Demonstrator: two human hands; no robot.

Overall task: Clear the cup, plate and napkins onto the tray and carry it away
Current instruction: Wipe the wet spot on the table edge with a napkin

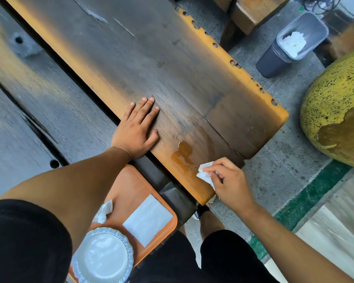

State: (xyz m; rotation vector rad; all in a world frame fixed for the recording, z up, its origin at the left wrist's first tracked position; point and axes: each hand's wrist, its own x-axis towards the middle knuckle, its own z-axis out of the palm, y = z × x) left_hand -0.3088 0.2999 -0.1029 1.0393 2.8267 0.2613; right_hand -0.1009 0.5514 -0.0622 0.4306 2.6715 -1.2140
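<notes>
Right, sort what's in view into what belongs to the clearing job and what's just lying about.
Part of the job:
- orange tray
- plate
- flat napkin on the tray
- crumpled napkin on the tray
- napkin pinched in the right hand

Just lying about:
- bin with paper inside
- yellow speckled object
- wet patch on the table

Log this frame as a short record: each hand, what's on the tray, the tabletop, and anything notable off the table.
left hand: flat, fingers straight, resting on the table
right hand: pinches a crumpled napkin at the table's near edge
spill: wet patch beside that napkin
tray: orange, holds a plate, a flat napkin and a crumpled tissue
cup: not visible
bin: on the floor, white paper inside
</notes>
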